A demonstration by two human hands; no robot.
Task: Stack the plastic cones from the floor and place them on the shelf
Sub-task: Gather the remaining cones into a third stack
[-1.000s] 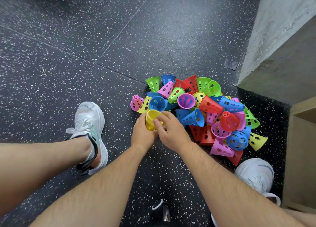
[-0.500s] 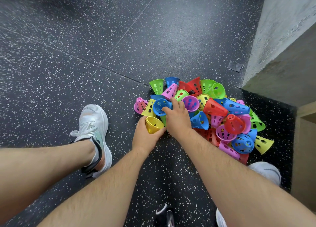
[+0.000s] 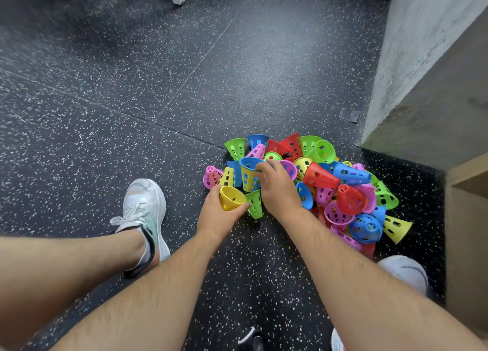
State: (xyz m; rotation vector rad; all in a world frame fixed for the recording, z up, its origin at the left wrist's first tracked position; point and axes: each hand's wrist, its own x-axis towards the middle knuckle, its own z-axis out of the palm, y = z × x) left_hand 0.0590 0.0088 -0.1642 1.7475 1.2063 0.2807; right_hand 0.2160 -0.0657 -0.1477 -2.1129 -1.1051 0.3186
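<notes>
Early stage: left hand [image 3: 216, 213] grip closed around yellow cone [image 3: 230, 198]; right hand [image 3: 277, 189] grip pinching nested blue-yellow cones [image 3: 248, 176]; pile [image 3: 343, 192], centre frame, unstacked; shelf step pending

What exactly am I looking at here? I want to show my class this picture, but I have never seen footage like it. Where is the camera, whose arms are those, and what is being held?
No machine is involved: a person wears one wide-angle camera on the head, looking down, so the arms and legs are that person's own. On the dark speckled floor lies a heap of small coloured plastic cones with holes in their sides, next to a grey wall. The left hand holds a yellow cone. The right hand grips the rim of a blue cone that sits nested in a yellow-green one. A white shoe stands at the left. The wooden edge at the right may be the shelf.
</notes>
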